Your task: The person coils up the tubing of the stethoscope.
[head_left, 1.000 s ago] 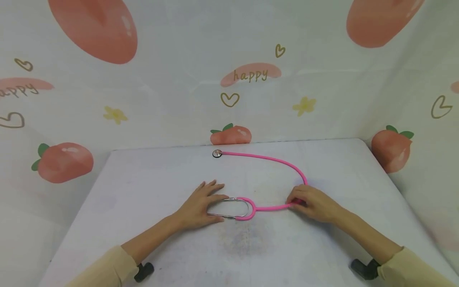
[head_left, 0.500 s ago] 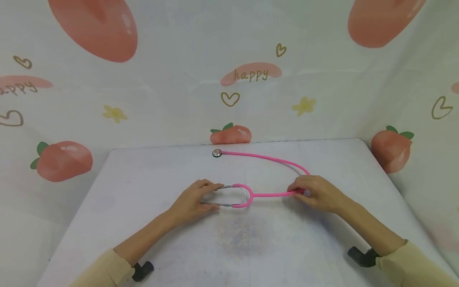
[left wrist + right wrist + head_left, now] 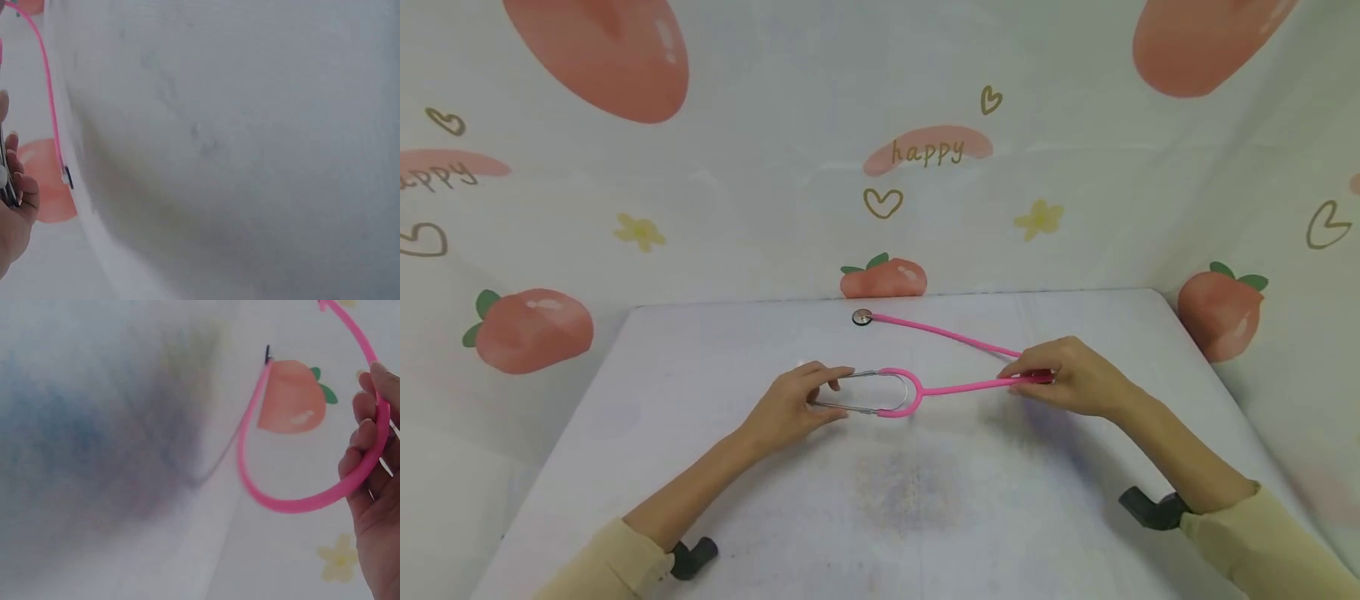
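A stethoscope with pink tubing (image 3: 966, 388) spans both hands, its yoke and tube lifted off the table in the middle. My left hand (image 3: 786, 410) grips the metal ear tubes (image 3: 853, 407) between thumb and fingers; the earpieces are mostly hidden behind it. The pink tube is held in my right hand (image 3: 1075, 382), where it bends back on itself. In the right wrist view the tube (image 3: 300, 504) loops below the curled fingers (image 3: 365, 434). At the far edge of the table, the round chest piece (image 3: 862, 317) ends the tube's back stretch.
Both hands are over a white-covered table (image 3: 910, 492). Behind it hangs a white backdrop (image 3: 760, 208) printed with peaches, hearts and flowers. Black wrist mounts (image 3: 1153, 508) stick out by the beige sleeves (image 3: 1262, 537).
Both hands have risen and moved away from the body, lifting the ear tubes and the pink tube off the table. The tube's back stretch has straightened and the chest piece has shifted slightly right.
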Tool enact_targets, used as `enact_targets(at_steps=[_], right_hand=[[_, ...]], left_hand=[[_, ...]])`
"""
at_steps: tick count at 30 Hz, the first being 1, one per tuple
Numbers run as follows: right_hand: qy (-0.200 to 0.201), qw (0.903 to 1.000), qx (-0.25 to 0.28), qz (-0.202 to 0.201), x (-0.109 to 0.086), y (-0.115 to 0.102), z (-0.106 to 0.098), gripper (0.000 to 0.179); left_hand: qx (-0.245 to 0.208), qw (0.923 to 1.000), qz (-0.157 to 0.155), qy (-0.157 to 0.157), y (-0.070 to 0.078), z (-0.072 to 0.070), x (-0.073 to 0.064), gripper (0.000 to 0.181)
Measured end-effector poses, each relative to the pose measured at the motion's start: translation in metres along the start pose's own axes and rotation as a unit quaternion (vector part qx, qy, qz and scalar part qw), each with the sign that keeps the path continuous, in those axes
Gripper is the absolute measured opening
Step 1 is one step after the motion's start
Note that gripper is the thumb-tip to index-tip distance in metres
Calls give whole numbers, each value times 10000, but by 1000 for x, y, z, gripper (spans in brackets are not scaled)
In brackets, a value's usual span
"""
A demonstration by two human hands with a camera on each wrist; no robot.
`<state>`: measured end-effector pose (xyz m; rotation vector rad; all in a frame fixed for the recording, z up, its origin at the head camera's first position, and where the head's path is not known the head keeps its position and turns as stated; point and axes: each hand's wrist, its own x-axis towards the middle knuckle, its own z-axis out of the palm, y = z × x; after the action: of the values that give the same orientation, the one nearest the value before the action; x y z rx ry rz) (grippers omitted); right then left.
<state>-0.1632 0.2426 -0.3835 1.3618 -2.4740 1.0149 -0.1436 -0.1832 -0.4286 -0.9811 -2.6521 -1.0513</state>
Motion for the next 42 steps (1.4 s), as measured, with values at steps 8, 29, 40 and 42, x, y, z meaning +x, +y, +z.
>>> enact_targets(at_steps=[8, 29, 40, 42], right_hand=[[235, 9984, 502, -87, 15, -4, -8, 35], [819, 9865, 1259, 645, 57, -9, -7, 24], [1021, 9828, 1535, 113, 82, -5, 11, 33], [1090, 9817, 1552, 181, 87, -11, 12, 28]], left_hand=[[8, 10000, -18, -34, 4, -6, 4, 57], [-161, 9979, 621, 82, 12, -2, 20, 54], [-167, 9959, 889, 90, 23, 3, 34, 52], [-125, 9957, 915, 41, 26, 3, 38, 52]])
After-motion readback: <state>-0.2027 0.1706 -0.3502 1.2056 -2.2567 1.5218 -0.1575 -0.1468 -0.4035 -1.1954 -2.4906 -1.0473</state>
